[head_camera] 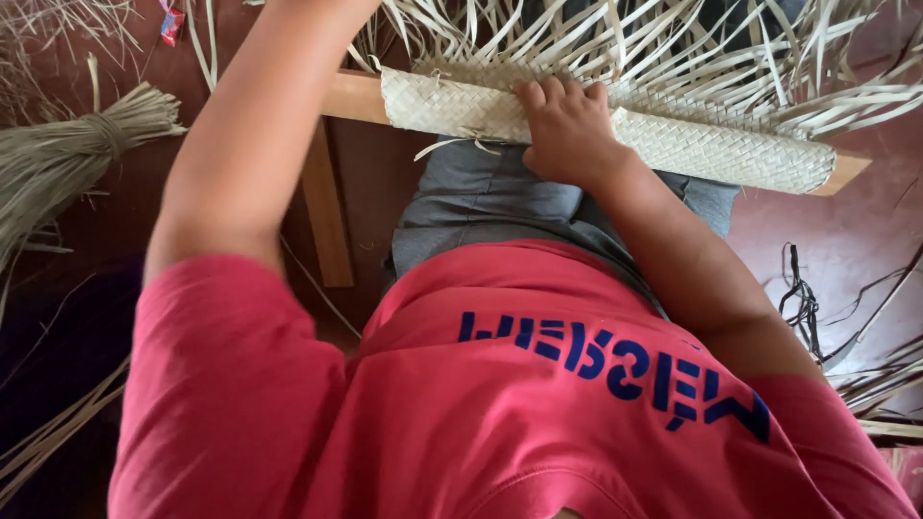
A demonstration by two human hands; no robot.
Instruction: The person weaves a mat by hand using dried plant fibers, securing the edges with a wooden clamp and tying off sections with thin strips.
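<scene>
right hand flat, fingers pressing woven mat | left hand unseen | loose pale strips

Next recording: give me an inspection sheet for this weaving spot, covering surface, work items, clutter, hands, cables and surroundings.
Surface: dark red floor.
Work items: woven mat rolled over a wooden bar; loose strips fan out from its far edge.
Clutter: tied fibre bundle; dark scraps; stray strips.
Hands: right hand presses on the mat, fingers curled over it; left hand out of frame, arm raised.
Cables: nothing seen.
Surroundings: wooden slat under the bar.
</scene>
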